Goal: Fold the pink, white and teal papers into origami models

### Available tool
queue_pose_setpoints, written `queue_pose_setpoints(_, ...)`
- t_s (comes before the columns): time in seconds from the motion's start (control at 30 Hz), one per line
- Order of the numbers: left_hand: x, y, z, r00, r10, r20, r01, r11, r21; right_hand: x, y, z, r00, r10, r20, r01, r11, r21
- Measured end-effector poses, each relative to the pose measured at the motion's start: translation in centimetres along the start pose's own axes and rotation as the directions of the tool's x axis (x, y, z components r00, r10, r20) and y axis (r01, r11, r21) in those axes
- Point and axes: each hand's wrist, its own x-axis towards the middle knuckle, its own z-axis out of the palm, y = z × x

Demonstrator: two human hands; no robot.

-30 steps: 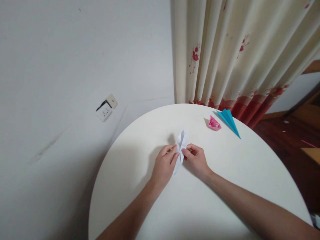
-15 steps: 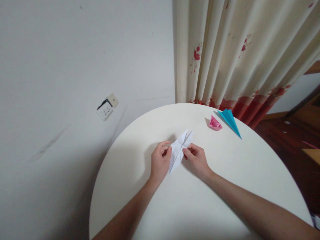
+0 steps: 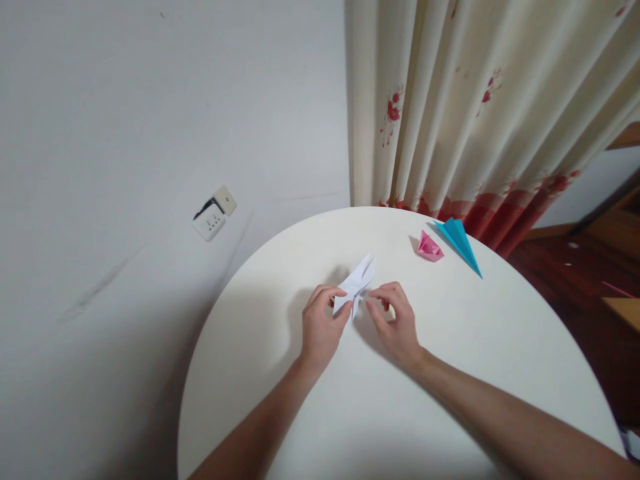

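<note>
A piece of folded white paper [image 3: 360, 277] is held above the round white table [image 3: 410, 427], its two narrow points toward the far side. My left hand [image 3: 323, 323] pinches its near left part between thumb and fingers. Just to the right of the paper is my right hand [image 3: 395, 323], thumb and index finger apart in a loose curve. A small gap seems to lie between those fingertips and the paper's edge. The far sides of both hands' fingers are partly hidden.
On the table's far right lie a pink folded paper boat [image 3: 430, 247] and a blue paper plane [image 3: 461, 243]. A flowered curtain [image 3: 450, 120] hangs behind the table. The wall at left has a power socket [image 3: 210, 222].
The white paper has turned and looks shorter, its near point no longer sticking out. My left fingers have moved over its near part. My right thumb and finger have come off its edge and spread.
</note>
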Motion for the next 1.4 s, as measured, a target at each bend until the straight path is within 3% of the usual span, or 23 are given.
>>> queue_pose_setpoints(0.07,-0.2,-0.1,0.2,1.0,-0.011,0.007,0.011,0.999,-0.034,-0.1,-0.3,0.0,0.995,0.002,0.096,-0.002,1.0,-0.001)
queue_pose_setpoints(0.13,-0.5,-0.2,0.4,1.0,-0.019,0.018,0.02,0.997,-0.069,-0.1,-0.3,0.2,0.988,0.082,0.134,-0.084,0.996,0.01)
queue_pose_setpoints(0.33,-0.9,0.1,0.8,0.999,0.001,0.045,0.001,0.999,-0.049,0.1,-0.1,0.6,0.943,0.301,0.139,-0.308,0.951,0.031)
queue_pose_setpoints(0.47,-0.8,-0.3,0.8,0.996,-0.087,0.027,0.09,0.988,-0.126,0.1,0.3,0.5,0.923,0.358,0.138,-0.369,0.927,0.063)
queue_pose_setpoints(0.57,-0.6,-0.8,0.7,0.983,-0.181,0.02,0.181,0.964,-0.197,0.0,0.8,0.4,0.922,0.358,0.146,-0.373,0.923,0.095)
queue_pose_setpoints(0.63,-0.3,-1.0,0.5,0.984,-0.178,0.012,0.178,0.97,-0.167,0.0,1.1,0.4,0.924,0.354,0.142,-0.372,0.92,0.125)
queue_pose_setpoints(0.87,0.1,-0.4,-0.2,0.994,-0.041,-0.103,0.036,0.998,-0.054,-0.1,1.0,0.4,0.922,0.37,0.112,-0.382,0.917,0.112)
queue_pose_setpoints(1.07,-0.1,0.8,-0.4,0.987,0.162,0.023,-0.163,0.983,0.086,0.1,0.9,0.5,0.919,0.385,0.08,-0.393,0.906,0.155)
queue_pose_setpoints(1.2,-0.2,1.1,-0.6,0.973,0.23,-0.022,-0.224,0.962,0.155,0.1,1.0,0.4,0.912,0.408,0.034,-0.409,0.903,0.129)
queue_pose_setpoints(1.3,-0.1,1.0,-0.7,0.978,0.191,-0.087,-0.175,0.971,0.164,0.1,0.8,0.2,0.908,0.418,0.035,-0.419,0.9,0.116)
queue_pose_setpoints(1.4,0.1,0.3,-0.5,0.992,0.007,-0.129,-0.001,0.999,0.047,0.1,0.4,0.1,0.939,0.337,0.066,-0.343,0.929,0.139)
